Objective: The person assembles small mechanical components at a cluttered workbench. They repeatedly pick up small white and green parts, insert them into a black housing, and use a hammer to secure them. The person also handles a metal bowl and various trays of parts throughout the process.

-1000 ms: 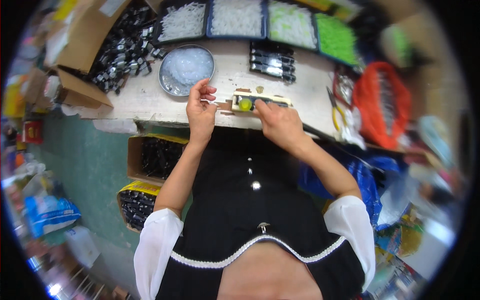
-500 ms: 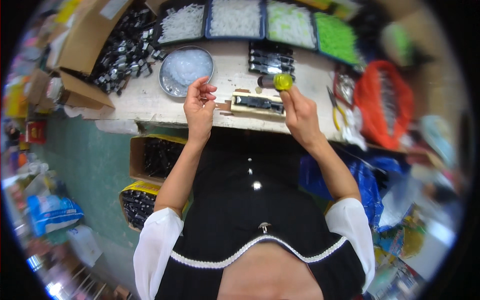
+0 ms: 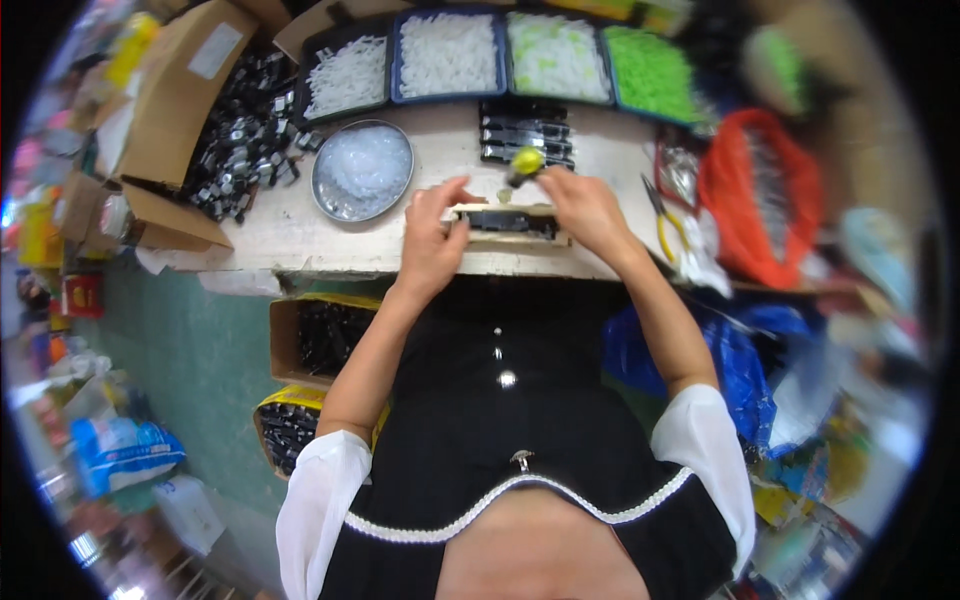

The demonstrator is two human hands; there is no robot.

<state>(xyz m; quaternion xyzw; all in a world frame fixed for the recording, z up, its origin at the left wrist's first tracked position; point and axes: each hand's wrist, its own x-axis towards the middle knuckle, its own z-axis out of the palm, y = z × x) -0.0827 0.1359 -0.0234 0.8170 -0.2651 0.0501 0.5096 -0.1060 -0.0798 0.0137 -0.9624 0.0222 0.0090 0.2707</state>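
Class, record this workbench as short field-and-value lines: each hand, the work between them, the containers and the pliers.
Left hand: at the left end of the pale block; grip unclear
Right hand: holding a yellow-ended tool
Work: black part in the block
Trays: four in a row; white, white, white-and-green, green pieces
Round dish: whitish contents
Pliers: yellow-handled, left of the red bag

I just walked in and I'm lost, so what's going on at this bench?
A person works at a pale bench. Their left hand is at the left end of a cream fixture with a black part lying in it. The right hand holds a small, yellow-ended, mallet-like tool just beyond the fixture, apart from the part. More black parts lie behind, near the trays.
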